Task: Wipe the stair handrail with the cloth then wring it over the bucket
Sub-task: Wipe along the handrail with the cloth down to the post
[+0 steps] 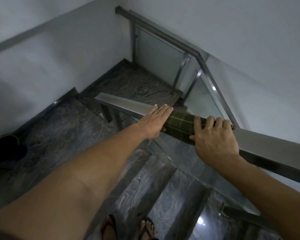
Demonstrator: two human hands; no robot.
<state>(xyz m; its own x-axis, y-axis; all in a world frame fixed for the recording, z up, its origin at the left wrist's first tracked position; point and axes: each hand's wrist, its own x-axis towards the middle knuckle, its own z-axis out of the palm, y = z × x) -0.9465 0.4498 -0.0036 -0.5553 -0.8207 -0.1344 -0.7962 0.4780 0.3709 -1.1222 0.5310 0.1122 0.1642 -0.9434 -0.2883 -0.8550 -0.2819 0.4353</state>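
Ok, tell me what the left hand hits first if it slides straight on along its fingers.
Probably nothing solid: the left hand points up-right across the handrail, past the cloth. Beyond its fingertips looks like open stairwell, then the landing; depth is unclear.

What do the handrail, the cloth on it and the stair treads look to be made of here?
Handrail: probably brushed stainless steel, a grey flat-topped bar with a dull sheen and soft highlights. Cloth: woven fabric, dark green with pale grid lines, draped over the rail between the left hand and right hand. Stair treads: likely polished stone or stone-look tile, grey swirled veining with glossy reflections.
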